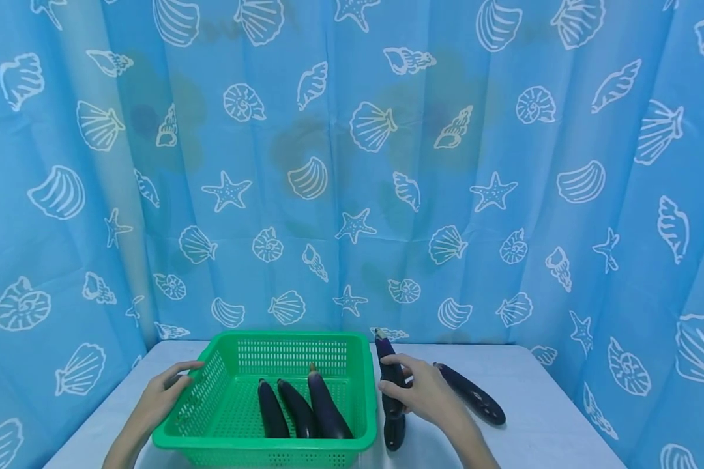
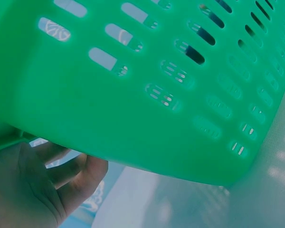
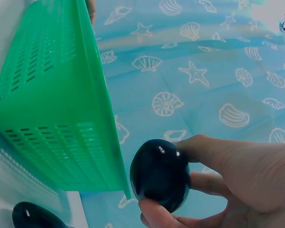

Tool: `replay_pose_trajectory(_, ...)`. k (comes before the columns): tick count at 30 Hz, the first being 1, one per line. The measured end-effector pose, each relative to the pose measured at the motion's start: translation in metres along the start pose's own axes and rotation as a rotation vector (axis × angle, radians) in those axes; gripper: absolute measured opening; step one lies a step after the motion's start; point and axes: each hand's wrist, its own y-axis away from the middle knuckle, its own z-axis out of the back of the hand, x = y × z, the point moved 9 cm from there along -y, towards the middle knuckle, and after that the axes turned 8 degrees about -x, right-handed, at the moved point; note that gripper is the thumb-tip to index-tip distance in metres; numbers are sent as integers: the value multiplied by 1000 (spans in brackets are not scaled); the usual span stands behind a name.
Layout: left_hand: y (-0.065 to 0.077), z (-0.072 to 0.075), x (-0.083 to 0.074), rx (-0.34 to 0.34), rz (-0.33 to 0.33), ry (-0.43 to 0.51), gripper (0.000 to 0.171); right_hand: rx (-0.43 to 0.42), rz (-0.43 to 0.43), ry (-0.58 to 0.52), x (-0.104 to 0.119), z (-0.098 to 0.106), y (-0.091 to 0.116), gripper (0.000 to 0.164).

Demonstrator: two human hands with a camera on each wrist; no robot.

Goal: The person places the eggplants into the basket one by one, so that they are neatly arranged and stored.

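My right hand [image 1: 422,389] grips a dark purple eggplant [image 1: 392,374] just outside the right side of a green plastic basket [image 1: 368,391]. In the right wrist view, the thumb and fingers wrap the glossy rounded end of this eggplant [image 3: 159,175]. Below it, another eggplant [image 1: 394,435] lies on the table, partly covered by the held one. My left hand [image 1: 160,397] holds the basket's left rim; the left wrist view has its bent fingers [image 2: 88,178] by the basket wall [image 2: 109,128]. Three eggplants [image 1: 327,407] lie side by side inside the basket, their lower ends hidden by its front wall.
To the right of my right hand, one more eggplant [image 1: 472,394] lies slantwise on the white-covered table [image 1: 540,417]. A blue curtain [image 1: 352,195] with white shells and starfish hangs behind the table and at both sides.
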Motion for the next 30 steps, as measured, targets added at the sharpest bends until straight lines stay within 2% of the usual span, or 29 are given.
replay_pose_trajectory(9, -1, -1, 0, 10, -2, 17, 50, 3, 44, -5, 13, -10, 1, 48)
replay_pose_trajectory(19, -1, -2, 0, 7, -1, 30, 47, 40, 77, -19, 23, -20, 3, 54)
replay_pose_trajectory(30, -2, -2, 3, -2, 10, 29, 45, 81, 98, -14, 40, -32, 1, 52)
